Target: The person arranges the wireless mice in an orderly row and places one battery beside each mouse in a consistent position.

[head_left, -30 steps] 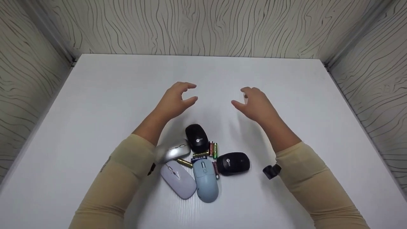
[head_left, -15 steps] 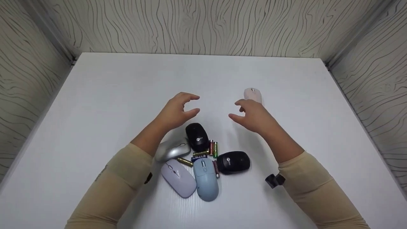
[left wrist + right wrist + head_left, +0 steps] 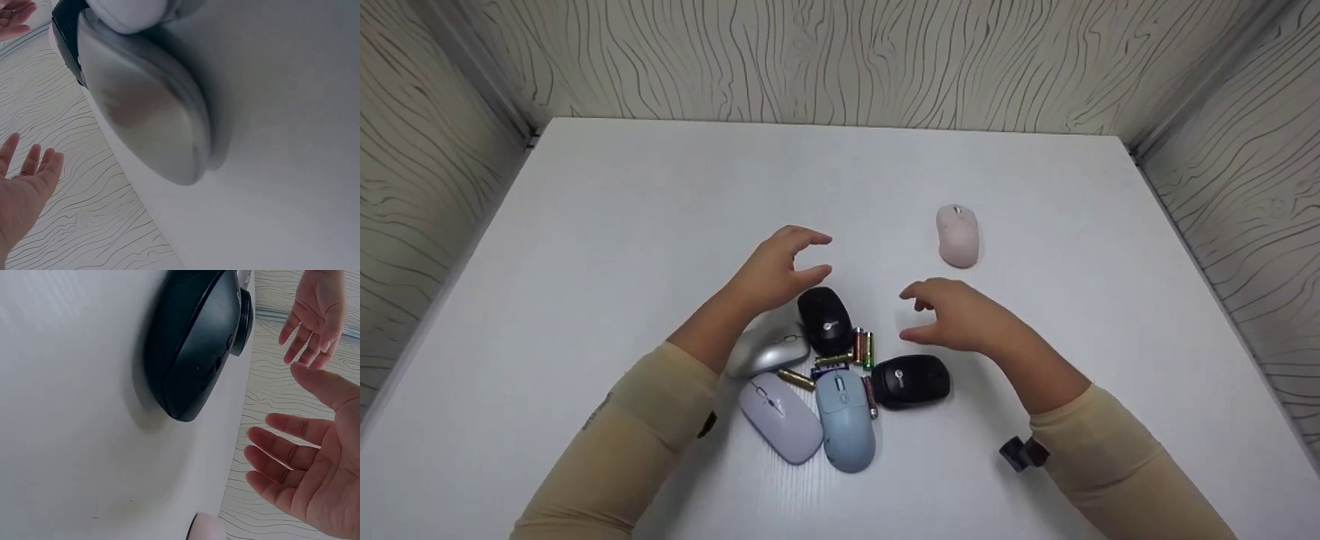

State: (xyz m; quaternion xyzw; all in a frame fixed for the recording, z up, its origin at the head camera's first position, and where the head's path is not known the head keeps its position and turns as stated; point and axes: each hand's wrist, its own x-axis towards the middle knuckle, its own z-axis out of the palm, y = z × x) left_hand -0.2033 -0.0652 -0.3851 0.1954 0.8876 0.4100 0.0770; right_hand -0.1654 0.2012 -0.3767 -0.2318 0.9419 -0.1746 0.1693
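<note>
Both hands hover over the white table holding nothing, their fingers loosely bent. My left hand [image 3: 780,270] is nearest to the upper black computer mouse [image 3: 823,321], and its wrist passes over a silver mouse [image 3: 769,351]. Just above the right-hand black mouse [image 3: 912,381] is my right hand [image 3: 956,315]. A lilac mouse [image 3: 782,420] and a light blue mouse [image 3: 846,424] lie in the same cluster. Among them are several batteries [image 3: 868,350]. Apart from the group, a pale pink mouse [image 3: 958,236] lies beyond the right hand.
The white table [image 3: 660,180] ends at a wood-patterned back wall [image 3: 840,64], with similar panels on both sides. A small black wrist camera [image 3: 1024,454] sticks out from the right sleeve.
Both hands have drawn back toward the person, the right one farther. The pink mouse, mostly hidden behind the right hand before, is now fully uncovered. The clustered mice and batteries stay put.
</note>
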